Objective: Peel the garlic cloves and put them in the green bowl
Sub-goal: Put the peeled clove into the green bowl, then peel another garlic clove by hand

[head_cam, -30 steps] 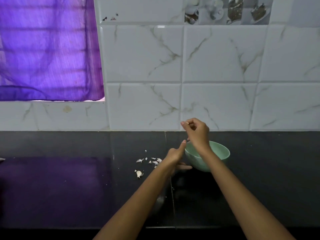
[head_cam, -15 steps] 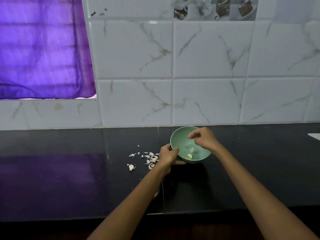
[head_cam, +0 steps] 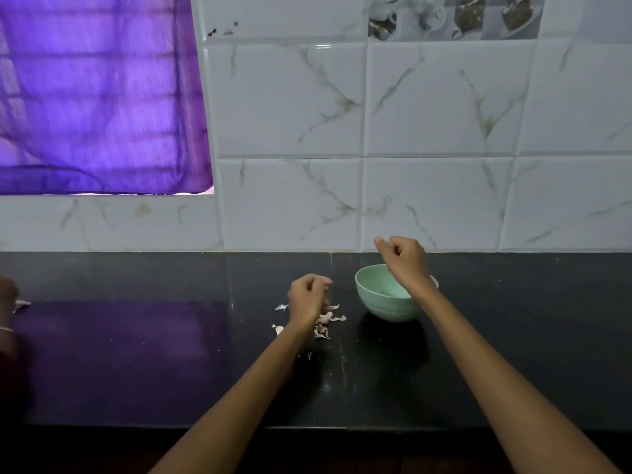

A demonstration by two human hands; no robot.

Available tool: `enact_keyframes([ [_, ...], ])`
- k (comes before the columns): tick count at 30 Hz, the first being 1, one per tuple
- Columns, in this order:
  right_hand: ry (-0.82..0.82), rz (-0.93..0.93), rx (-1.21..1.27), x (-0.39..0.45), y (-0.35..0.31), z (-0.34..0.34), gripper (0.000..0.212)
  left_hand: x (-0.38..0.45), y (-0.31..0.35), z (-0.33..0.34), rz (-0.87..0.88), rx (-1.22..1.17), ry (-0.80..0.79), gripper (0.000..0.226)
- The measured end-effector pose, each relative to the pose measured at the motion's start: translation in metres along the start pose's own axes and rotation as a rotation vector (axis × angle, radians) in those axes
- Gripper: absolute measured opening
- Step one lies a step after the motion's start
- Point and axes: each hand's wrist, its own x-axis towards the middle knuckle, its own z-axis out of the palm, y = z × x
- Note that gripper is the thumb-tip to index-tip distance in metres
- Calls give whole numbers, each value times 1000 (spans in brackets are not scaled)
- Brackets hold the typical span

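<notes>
Two-tone setting: black counter [head_cam: 513, 354], marbled white wall tiles [head_cam: 441, 97], purple curtain [head_cam: 95, 97].

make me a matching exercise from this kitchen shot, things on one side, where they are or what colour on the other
Things:
1. green bowl
2. garlic skins
3. curtain
4. right hand

Descriptions:
A. purple, hanging at upper left
B. raised above the bowl's rim
C. scattered on the black counter beside the left hand
D. standing upright on the counter, right of the skins

Pairs: 1-D, 2-C, 3-A, 4-B
</notes>
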Motion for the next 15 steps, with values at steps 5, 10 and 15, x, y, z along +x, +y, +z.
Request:
enact_keyframes([
  [5, -352, 39, 5, -13, -22, 41, 47, 22, -12, -53, 145, 118, 186, 34],
  [10, -401, 51, 64, -16, -18, 74, 63, 40, -28, -62, 141, 90, 127, 21],
  [15, -524, -70, -148, -22, -4, 86, 22, 40, -25, -59, 212, 254, 79, 20],
])
